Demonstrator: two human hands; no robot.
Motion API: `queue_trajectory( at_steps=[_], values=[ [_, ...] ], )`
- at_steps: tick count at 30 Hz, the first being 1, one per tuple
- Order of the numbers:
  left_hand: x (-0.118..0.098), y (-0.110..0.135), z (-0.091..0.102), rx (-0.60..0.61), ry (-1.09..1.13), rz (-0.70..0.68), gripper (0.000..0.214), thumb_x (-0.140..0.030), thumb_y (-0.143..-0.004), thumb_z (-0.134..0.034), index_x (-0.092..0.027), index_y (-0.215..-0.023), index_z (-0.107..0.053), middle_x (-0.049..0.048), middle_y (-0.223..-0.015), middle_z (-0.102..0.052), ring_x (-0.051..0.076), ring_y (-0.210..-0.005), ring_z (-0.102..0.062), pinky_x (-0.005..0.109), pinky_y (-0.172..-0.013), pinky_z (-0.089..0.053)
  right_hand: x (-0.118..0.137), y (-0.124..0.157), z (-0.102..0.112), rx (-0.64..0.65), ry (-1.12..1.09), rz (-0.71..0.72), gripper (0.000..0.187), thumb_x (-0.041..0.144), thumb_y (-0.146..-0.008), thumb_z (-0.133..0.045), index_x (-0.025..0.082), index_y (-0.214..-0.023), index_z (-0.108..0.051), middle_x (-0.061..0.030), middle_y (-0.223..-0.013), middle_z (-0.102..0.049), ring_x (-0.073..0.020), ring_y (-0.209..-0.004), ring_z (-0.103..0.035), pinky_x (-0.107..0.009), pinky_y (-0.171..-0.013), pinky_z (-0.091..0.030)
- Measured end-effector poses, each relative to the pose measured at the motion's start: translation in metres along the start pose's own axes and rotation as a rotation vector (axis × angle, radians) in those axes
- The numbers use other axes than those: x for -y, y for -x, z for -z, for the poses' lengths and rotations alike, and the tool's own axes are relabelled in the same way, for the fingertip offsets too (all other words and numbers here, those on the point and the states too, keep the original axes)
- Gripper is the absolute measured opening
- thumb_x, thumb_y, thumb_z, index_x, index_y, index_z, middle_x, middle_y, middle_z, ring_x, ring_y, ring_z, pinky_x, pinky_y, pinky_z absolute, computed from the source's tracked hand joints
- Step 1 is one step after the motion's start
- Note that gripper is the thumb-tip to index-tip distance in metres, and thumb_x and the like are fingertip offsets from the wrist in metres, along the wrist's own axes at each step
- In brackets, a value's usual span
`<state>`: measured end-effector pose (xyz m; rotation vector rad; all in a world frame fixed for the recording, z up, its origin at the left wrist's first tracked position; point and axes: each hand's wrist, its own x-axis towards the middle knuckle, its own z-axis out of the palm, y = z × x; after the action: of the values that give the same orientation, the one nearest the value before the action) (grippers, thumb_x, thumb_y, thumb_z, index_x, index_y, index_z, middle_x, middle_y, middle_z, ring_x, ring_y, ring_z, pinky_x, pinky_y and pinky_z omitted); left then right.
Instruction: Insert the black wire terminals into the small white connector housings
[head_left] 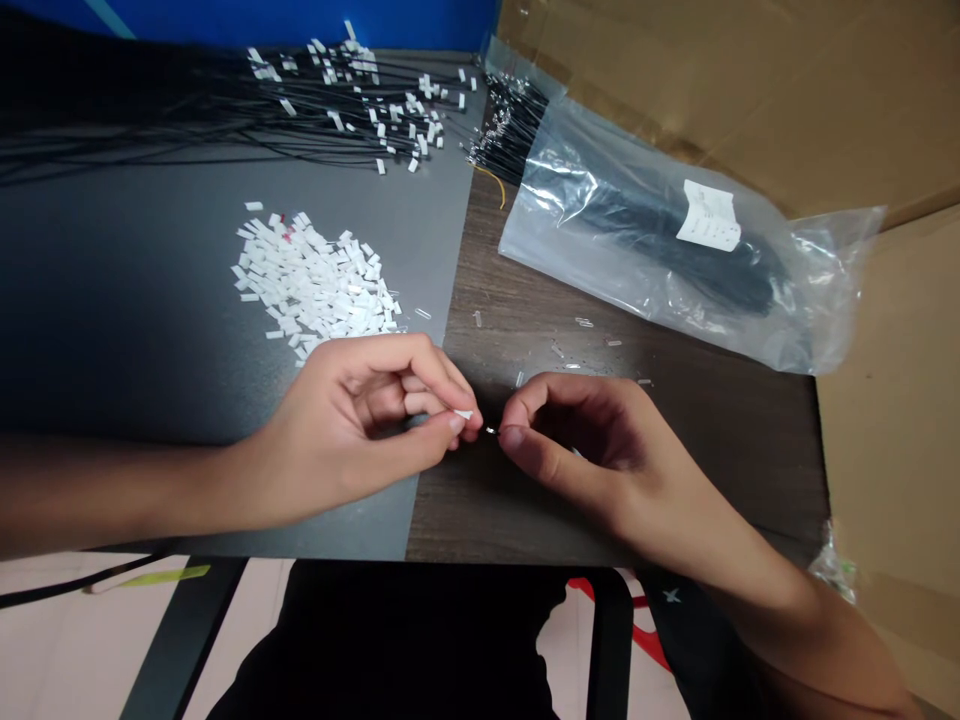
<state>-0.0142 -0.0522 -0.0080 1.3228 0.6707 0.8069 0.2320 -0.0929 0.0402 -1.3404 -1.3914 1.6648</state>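
Note:
Between the thumb and fingertips of my left hand [382, 410] is a small white connector housing [464, 414]. My right hand [592, 440] pinches a thin wire whose shiny metal terminal [491, 431] sticks out toward the housing. A narrow gap separates the terminal from the housing, and most of the wire is hidden by the right hand. Just beyond my left hand lies a heap of loose white connector housings [319, 275] on a grey mat [187, 370].
Black wires [315, 135] with white housings on their ends lie at the back left. A clear plastic bag [585, 265] of black wires lies at the back right, beside cardboard [750, 80]. Small clear bits [583, 322] are scattered on the wooden tabletop [480, 520].

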Motion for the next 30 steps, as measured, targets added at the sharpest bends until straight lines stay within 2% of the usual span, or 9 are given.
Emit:
queue_trajectory(
  at_steps=[4,8,15,21,25,30],
  values=[
    [0.005,0.001,0.004,0.028,-0.005,-0.079,0.014,-0.013,-0.11,-0.083,-0.024,-0.102,-0.086,0.0037,-0.098,-0.086,0.014,-0.084,-0.081,0.02,-0.073,-0.065,-0.001,0.0,-0.001,-0.008,0.023,0.009,0.024,0.03,-0.1,-0.097,0.019,-0.089,-0.078,0.0005,-0.084,-0.075,-0.0143,-0.078,-0.067,-0.024,-0.073,-0.056],
    [0.007,0.002,0.006,0.049,-0.064,-0.078,0.022,-0.009,-0.11,-0.077,-0.025,-0.102,-0.09,0.0038,-0.097,-0.085,0.013,-0.082,-0.079,0.019,-0.07,-0.062,-0.001,0.001,-0.001,0.001,0.039,-0.001,0.023,0.029,-0.1,-0.098,0.019,-0.09,-0.079,0.001,-0.083,-0.074,-0.0141,-0.077,-0.065,-0.024,-0.07,-0.055],
    [0.012,0.005,0.003,0.028,-0.01,-0.04,0.013,-0.022,-0.117,-0.077,-0.025,-0.117,-0.09,0.0045,-0.093,-0.085,0.013,-0.078,-0.079,0.015,-0.067,-0.062,0.0,0.0,0.0,0.009,0.001,-0.009,0.02,0.023,-0.098,-0.097,0.017,-0.091,-0.079,0.0007,-0.085,-0.076,-0.013,-0.079,-0.068,-0.022,-0.074,-0.056],
    [0.009,0.005,0.003,0.029,0.043,-0.051,0.02,-0.012,-0.112,-0.08,-0.026,-0.12,-0.091,0.003,-0.102,-0.085,0.011,-0.087,-0.082,0.012,-0.083,-0.066,-0.002,0.001,-0.001,0.008,-0.059,-0.016,0.019,0.018,-0.096,-0.098,0.016,-0.091,-0.08,0.0016,-0.086,-0.078,-0.0115,-0.081,-0.07,-0.019,-0.076,-0.057],
    [0.001,0.0,0.001,0.037,-0.012,-0.054,0.031,-0.003,-0.105,-0.08,-0.028,-0.114,-0.096,0.0007,-0.103,-0.084,0.01,-0.086,-0.083,0.011,-0.08,-0.067,-0.002,0.002,-0.001,0.007,-0.081,-0.02,0.019,0.014,-0.095,-0.098,0.016,-0.091,-0.079,0.0022,-0.086,-0.078,-0.0113,-0.082,-0.071,-0.019,-0.078,-0.057],
    [-0.004,-0.004,-0.004,-0.021,-0.057,0.022,0.023,-0.004,-0.095,-0.091,-0.025,-0.103,-0.095,0.0012,-0.095,-0.089,0.013,-0.084,-0.087,0.014,-0.081,-0.071,-0.001,0.002,-0.001,0.018,-0.072,-0.01,0.019,0.016,-0.096,-0.097,0.015,-0.091,-0.08,0.0012,-0.088,-0.078,-0.0117,-0.083,-0.069,-0.019,-0.079,-0.056]
  ],
)
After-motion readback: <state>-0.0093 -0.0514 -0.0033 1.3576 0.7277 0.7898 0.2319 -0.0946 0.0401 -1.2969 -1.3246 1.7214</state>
